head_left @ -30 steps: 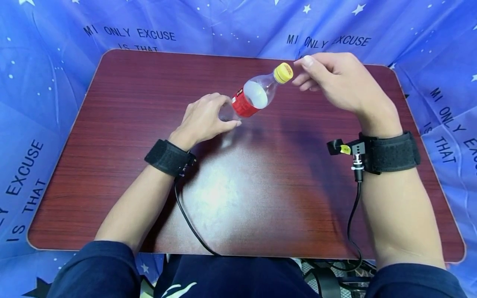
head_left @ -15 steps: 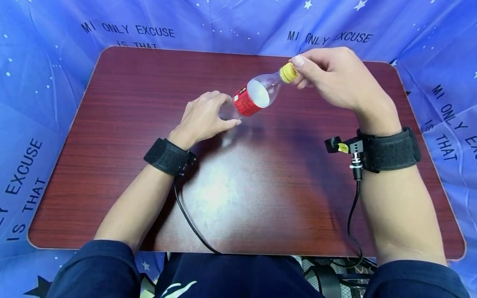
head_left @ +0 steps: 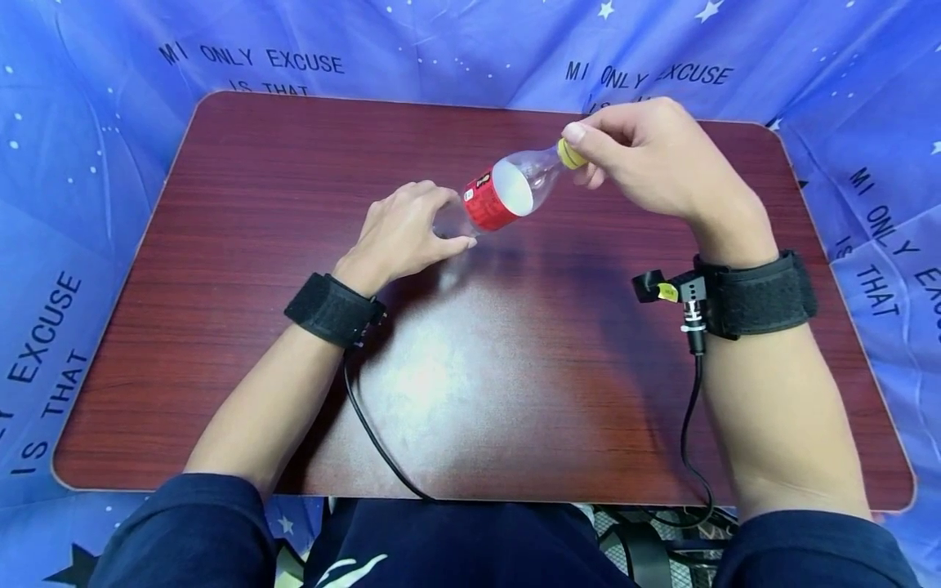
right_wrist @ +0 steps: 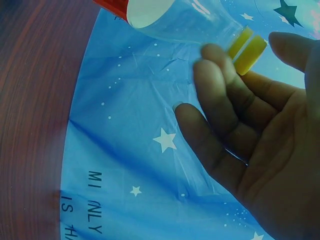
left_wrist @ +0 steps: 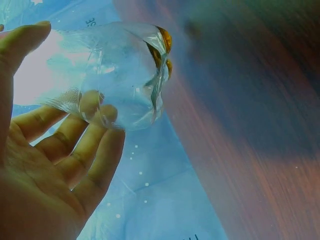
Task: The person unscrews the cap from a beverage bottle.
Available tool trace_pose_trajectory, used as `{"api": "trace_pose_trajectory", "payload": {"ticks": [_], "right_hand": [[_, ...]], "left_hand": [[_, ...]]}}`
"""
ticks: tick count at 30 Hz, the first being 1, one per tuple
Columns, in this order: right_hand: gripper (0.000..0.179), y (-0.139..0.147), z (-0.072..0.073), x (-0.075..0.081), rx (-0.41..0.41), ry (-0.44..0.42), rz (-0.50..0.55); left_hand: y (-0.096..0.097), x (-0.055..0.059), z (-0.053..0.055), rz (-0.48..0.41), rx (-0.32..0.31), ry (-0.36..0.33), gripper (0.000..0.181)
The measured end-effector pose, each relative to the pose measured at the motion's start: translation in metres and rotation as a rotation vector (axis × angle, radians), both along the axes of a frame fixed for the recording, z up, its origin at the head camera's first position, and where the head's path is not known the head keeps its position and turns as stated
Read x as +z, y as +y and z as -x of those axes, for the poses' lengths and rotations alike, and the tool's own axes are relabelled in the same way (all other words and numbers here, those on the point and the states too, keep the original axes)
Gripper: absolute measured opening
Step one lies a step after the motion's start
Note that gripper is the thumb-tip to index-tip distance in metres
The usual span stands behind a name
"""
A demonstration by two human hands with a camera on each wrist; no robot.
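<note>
A clear plastic bottle (head_left: 540, 170) with a red label (head_left: 488, 202) is tilted above the table, its yellow cap (head_left: 570, 154) pointing up to the right. My left hand (head_left: 404, 233) grips the bottle's lower end between thumb and fingers. A little brown liquid (left_wrist: 164, 47) shows at the base in the left wrist view. My right hand (head_left: 647, 159) has its thumb and curled fingers at the cap, covering part of it in the head view. From the right wrist, the cap (right_wrist: 250, 54) lies between the thumb and the fingers.
The dark red wooden table (head_left: 515, 425) has rounded corners. A blue curtain (head_left: 441, 49) with stars and lettering hangs around it. Black cables (head_left: 378, 445) run from both wristbands (head_left: 331, 310) over the table's front edge.
My right hand has moved left from beside the bottle onto its yellow cap and closed its fingers there. The bottle has shifted slightly right; my left hand stays in place.
</note>
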State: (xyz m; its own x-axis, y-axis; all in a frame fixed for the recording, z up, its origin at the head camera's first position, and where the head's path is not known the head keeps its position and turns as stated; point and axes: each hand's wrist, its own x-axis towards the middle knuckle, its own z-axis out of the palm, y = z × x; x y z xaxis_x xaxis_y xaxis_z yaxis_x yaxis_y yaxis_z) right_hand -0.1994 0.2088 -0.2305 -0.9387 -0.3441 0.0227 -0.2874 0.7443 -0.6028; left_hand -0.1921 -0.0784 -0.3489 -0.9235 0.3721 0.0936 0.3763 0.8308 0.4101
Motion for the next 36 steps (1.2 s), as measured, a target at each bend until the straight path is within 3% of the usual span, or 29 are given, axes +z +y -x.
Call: {"api": "trace_pose_trajectory", "payload": {"ticks": [4, 10, 13, 21, 27, 36], "right_hand": [[0.034, -0.001, -0.001, -0.001, -0.013, 0.009, -0.005], [0.022, -0.002, -0.001, -0.003, -0.014, 0.078, 0.122], [0.020, -0.002, -0.001, -0.004, -0.005, 0.105, 0.133], [0.021, -0.001, -0.001, -0.006, 0.037, 0.179, 0.089], [0.025, 0.004, -0.003, -0.005, 0.067, 0.144, 0.071], [0.036, 0.008, -0.007, -0.003, 0.086, 0.123, -0.023]], "left_hand": [[-0.001, 0.000, -0.001, -0.001, -0.006, 0.003, 0.059], [-0.002, 0.001, 0.000, -0.002, -0.019, 0.029, 0.055], [-0.001, 0.001, 0.000, 0.002, -0.025, 0.031, 0.055], [-0.001, 0.003, 0.001, 0.002, -0.044, 0.037, 0.055], [-0.001, 0.003, 0.003, -0.032, -0.085, 0.037, 0.053], [-0.002, 0.002, 0.004, -0.037, -0.096, 0.040, 0.054]]}}
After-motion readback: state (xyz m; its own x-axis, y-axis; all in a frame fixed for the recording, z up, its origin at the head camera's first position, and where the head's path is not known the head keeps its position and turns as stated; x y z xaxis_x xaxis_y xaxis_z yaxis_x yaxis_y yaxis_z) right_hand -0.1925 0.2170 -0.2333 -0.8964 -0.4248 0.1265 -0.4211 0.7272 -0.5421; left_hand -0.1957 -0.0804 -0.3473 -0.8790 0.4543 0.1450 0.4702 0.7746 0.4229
